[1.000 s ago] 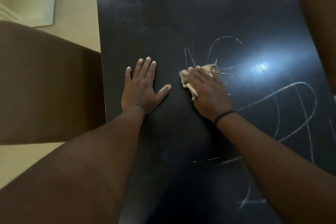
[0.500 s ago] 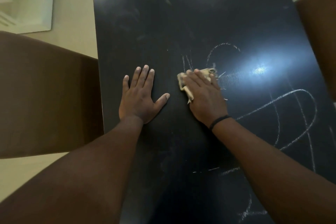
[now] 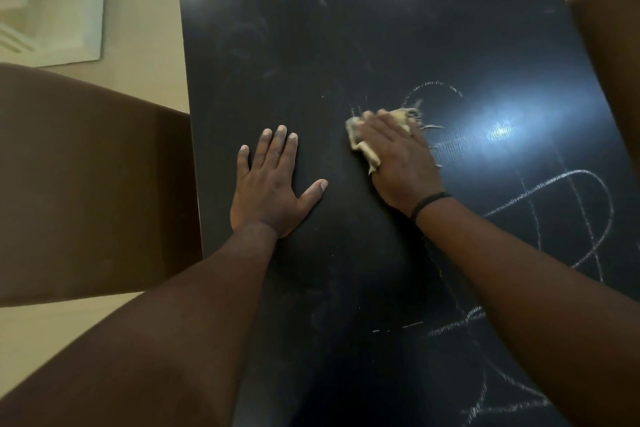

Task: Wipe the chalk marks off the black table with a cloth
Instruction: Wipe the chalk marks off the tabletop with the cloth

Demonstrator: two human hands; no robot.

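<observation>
Rubbing on, her right hand (image 3: 398,152) has kept the frayed pale-yellow cloth (image 3: 360,142) pressed flat beside the arc-shaped white chalk marks (image 3: 433,87), left hand (image 3: 273,184) splayed on the glossy black tabletop (image 3: 346,28); plenty remains.

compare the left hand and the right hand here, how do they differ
The left hand lies flat on bare black table, fingers spread, holding nothing; the right hand presses a pale cloth against it. The right wrist wears a dark band; the left wrist is bare. The right hand sits among the chalk marks; the left is clear of them. Both rest palm-down.
</observation>
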